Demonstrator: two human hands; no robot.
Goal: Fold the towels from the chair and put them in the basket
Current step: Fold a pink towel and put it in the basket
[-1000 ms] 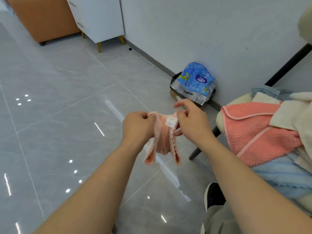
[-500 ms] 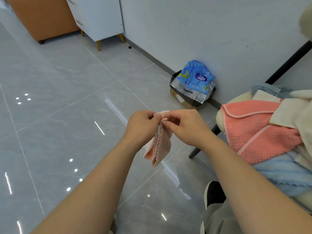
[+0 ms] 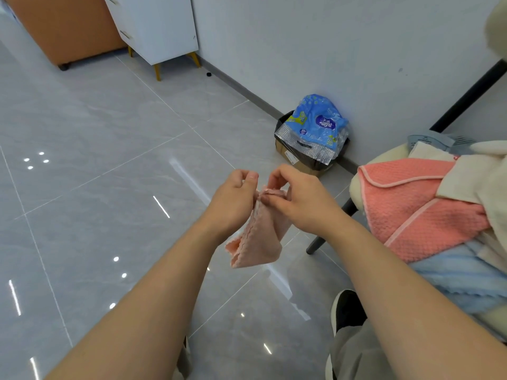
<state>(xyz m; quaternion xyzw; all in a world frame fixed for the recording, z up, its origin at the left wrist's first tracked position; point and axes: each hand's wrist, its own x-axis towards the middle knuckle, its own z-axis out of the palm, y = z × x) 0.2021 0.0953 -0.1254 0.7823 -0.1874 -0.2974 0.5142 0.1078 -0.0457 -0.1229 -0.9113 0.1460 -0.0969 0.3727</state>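
My left grip (image 3: pixel 233 200) and right grip (image 3: pixel 301 205) are both closed on the top edge of the small pink towel (image 3: pixel 260 242). The fingertips pinch it where the two hands meet. It hangs between them as a narrow folded bundle with its scalloped edges stacked, held in the air above the tiled floor (image 3: pixel 109 193), just left of the chair (image 3: pixel 354 187). I judge this towel to be midway through its fold: doubled over, but not yet squared off or ready to set down. On the chair a coral towel (image 3: pixel 411 207), a light blue towel (image 3: pixel 452 281) under it and cream cloths (image 3: pixel 466 176) lie heaped and unfolded, so most of the work looks left to do. No basket shows in my view, so I cannot tell whether anything has gone into it.
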